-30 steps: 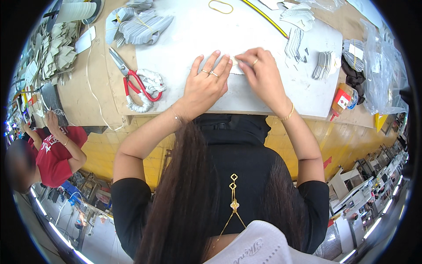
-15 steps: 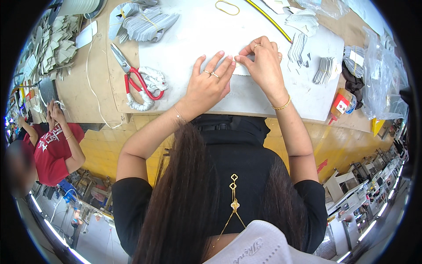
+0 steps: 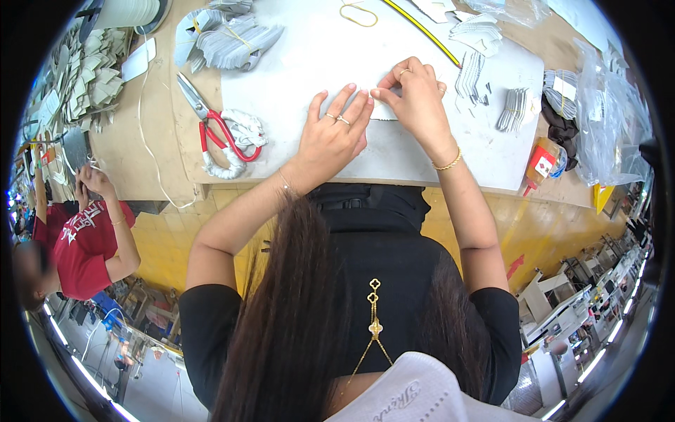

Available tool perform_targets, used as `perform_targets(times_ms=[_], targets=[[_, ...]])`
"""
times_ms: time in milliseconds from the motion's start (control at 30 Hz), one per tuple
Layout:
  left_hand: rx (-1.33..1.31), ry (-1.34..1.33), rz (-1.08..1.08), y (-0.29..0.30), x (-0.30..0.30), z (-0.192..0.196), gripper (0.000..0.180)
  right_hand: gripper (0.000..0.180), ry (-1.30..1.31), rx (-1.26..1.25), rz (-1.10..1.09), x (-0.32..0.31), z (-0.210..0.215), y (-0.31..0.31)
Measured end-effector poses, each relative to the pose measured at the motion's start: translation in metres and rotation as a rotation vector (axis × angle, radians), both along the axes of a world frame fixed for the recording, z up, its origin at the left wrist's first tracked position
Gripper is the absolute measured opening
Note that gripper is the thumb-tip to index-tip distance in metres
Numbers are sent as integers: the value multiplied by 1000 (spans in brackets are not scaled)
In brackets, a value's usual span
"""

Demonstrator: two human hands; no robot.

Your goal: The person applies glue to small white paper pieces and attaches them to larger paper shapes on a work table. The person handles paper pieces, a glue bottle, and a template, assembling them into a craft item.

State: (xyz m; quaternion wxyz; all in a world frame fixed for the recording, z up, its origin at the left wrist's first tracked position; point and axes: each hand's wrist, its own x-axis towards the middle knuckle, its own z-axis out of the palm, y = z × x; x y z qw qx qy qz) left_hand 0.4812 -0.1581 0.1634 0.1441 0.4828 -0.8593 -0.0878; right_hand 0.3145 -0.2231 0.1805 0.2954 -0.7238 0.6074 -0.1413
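Note:
My left hand (image 3: 335, 132) lies on the white work surface (image 3: 295, 84) with its fingers stretched out and slightly apart. Under and beside its fingertips is a small white piece with a jagged edge (image 3: 383, 111), mostly covered by my hands. Thumb and forefinger of my right hand (image 3: 416, 102) are closed in a pinch at that piece, close to the left fingertips. What they pinch is too small to make out. To the left lie red-handled shears (image 3: 211, 126) with white cloth wrapped round the grips.
Bundled grey pieces (image 3: 239, 42) lie at the far left. A yellow-and-black pencil (image 3: 425, 34), fanned strips (image 3: 470, 77) and another small bundle (image 3: 513, 109) are on the right. Beyond stand a glue bottle (image 3: 541, 165) and clear plastic bags (image 3: 608, 112). A co-worker in red (image 3: 88, 239) sits left.
My right hand has shifted very slightly left, still pinching beside the left fingertips. The view has tilted a little. The co-worker's hands have moved slightly.

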Motion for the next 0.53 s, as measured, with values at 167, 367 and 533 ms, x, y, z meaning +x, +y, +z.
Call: perform_targets(times_ms=[167, 367, 533], targets=[[30, 39, -10, 2, 4, 0, 47, 14, -107, -66, 17, -21, 10, 3], [8, 59, -23, 3, 6, -5, 43, 24, -50, -200, 86, -22, 4, 39], [21, 33, -31, 2, 6, -2, 43, 24, 3, -339, 132, -26, -15, 47]])
